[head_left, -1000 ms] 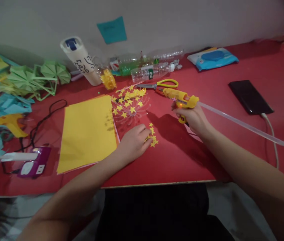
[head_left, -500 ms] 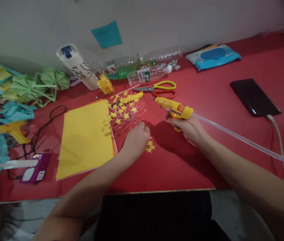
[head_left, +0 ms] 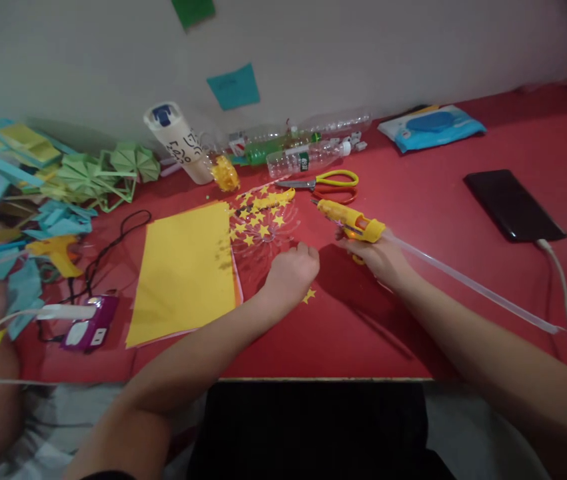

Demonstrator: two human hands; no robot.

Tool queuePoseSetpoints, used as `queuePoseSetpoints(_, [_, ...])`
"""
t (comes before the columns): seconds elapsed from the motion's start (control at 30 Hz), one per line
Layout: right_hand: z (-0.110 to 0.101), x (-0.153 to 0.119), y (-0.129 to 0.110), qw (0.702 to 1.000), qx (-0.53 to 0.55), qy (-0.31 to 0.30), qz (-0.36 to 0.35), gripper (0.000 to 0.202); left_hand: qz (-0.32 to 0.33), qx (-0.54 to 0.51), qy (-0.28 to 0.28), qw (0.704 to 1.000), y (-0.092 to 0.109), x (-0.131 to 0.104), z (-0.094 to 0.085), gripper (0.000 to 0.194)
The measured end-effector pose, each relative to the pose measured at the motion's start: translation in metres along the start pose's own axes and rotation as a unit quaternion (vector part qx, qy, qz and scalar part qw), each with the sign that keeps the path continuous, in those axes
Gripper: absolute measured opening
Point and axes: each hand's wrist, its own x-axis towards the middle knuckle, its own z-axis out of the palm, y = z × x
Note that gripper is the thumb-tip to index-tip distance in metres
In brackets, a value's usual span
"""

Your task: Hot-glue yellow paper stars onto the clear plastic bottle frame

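Closest to the camera, both bare forearms reach out over the near edge of the red table point(head_left: 413, 333). The left hand point(head_left: 291, 272) sits knuckles-up on the tabletop with the fingers curled under, can't tell if it's actually pinching anything, and a small yellow paper star point(head_left: 308, 295) lies on the table right beside it. The right hand point(head_left: 381, 257) is wrapped around the grip of a yellow glue gun point(head_left: 348, 221), nozzle pointing left and away, with a long clear glue stick point(head_left: 468, 285) sticking out the back toward the right. Just past the left hand there's a clear plastic piece point(head_left: 263, 230) covered in more little yellow stars. Left of that is a stack of yellow paper sheets point(head_left: 186, 270), and further left a purple power strip point(head_left: 91, 327) with a black cord. Over on the right a black phone point(head_left: 513, 205) lies flat with a white cable plugged in. Behind the glue gun are scissors point(head_left: 323, 181) with yellow-green handles. Back along the wall: empty plastic bottles point(head_left: 308, 150) lying down, a white tube point(head_left: 181, 141) tipped over, green and blue folded paper shapes point(head_left: 93, 177), and a blue pack of wipes point(head_left: 431, 127).
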Motion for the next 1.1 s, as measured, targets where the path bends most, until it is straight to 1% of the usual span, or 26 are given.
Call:
queuePoseSetpoints(0.07, [0.001,-0.002,-0.002,1.000,-0.008,0.003,-0.001,0.012,0.007,-0.090,0.043,0.995,-0.006,-0.005,0.005,0.019])
queuePoseSetpoints(0.1, [0.003,-0.003,-0.003,1.000,-0.011,0.006,0.001,0.013,0.004,-0.166,0.066,0.984,-0.009,-0.007,0.007,0.014])
queuePoseSetpoints(0.13, [0.004,-0.005,-0.004,1.000,-0.012,0.009,0.004,0.014,-0.001,-0.258,0.083,0.962,-0.011,-0.010,0.009,0.010])
queuePoseSetpoints(0.17, [0.007,-0.007,-0.005,1.000,-0.010,0.008,0.009,0.016,-0.009,-0.354,0.090,0.931,-0.013,-0.012,0.011,0.009])
queuePoseSetpoints(0.23, [0.011,-0.011,-0.007,1.000,0.003,-0.008,0.013,0.022,-0.022,-0.513,0.079,0.854,-0.015,-0.017,0.012,0.011])
queuePoseSetpoints(0.27, [0.014,-0.013,-0.007,1.000,0.009,-0.025,0.013,0.023,-0.027,-0.564,0.075,0.822,-0.016,-0.019,0.012,0.012])
queuePoseSetpoints(0.3, [0.016,-0.016,-0.008,0.999,0.013,-0.047,0.012,0.024,-0.029,-0.596,0.076,0.799,-0.016,-0.021,0.012,0.012])
queuePoseSetpoints(0.33, [0.019,-0.018,-0.009,0.998,0.014,-0.068,0.008,0.024,-0.028,-0.613,0.085,0.785,-0.016,-0.022,0.011,0.012])
queuePoseSetpoints(0.37, [0.021,-0.021,-0.010,0.996,0.015,-0.083,0.003,0.024,-0.025,-0.621,0.101,0.777,-0.016,-0.024,0.010,0.012])
queuePoseSetpoints(0.43, [0.024,-0.025,-0.012,0.995,0.018,-0.101,-0.009,0.024,-0.018,-0.622,0.136,0.771,-0.015,-0.027,0.008,0.012])
queuePoseSetpoints(0.53, [0.027,-0.030,-0.012,0.995,0.023,-0.098,-0.019,0.022,-0.006,-0.624,0.156,0.765,-0.013,-0.031,0.006,0.013])
queuePoseSetpoints(0.63, [0.030,-0.033,-0.010,0.996,0.003,-0.080,-0.036,0.018,0.000,-0.628,0.156,0.762,-0.012,-0.035,0.005,0.015])
queuePoseSetpoints(0.7, [0.032,-0.034,-0.011,0.995,-0.034,-0.076,-0.061,0.017,-0.008,-0.628,0.152,0.763,-0.012,-0.037,0.003,0.017])
queuePoseSetpoints(0.83, [0.037,-0.035,-0.022,0.980,-0.138,-0.048,-0.137,0.012,-0.038,-0.647,0.130,0.750,-0.017,-0.041,0.001,0.015])
queuePoseSetpoints(0.87, [0.038,-0.035,-0.026,0.974,-0.157,-0.046,-0.158,0.010,-0.042,-0.644,0.129,0.753,-0.020,-0.042,0.000,0.012])
queuePoseSetpoints(0.9, [0.040,-0.036,-0.029,0.969,-0.165,-0.047,-0.179,0.009,-0.045,-0.633,0.134,0.761,-0.022,-0.043,0.000,0.010])
queuePoseSetpoints(0.97, [0.043,-0.037,-0.033,0.963,-0.157,-0.053,-0.212,0.009,-0.041,-0.596,0.145,0.789,-0.027,-0.046,0.000,0.006])
queuePoseSetpoints(1.03, [0.045,-0.039,-0.031,0.961,-0.133,-0.054,-0.235,0.010,-0.027,-0.557,0.146,0.817,-0.031,-0.047,0.002,0.006])
queuePoseSetpoints(1.1, [0.046,-0.040,-0.025,0.958,-0.124,-0.054,-0.252,0.009,-0.015,-0.528,0.135,0.838,-0.034,-0.048,0.004,0.008])
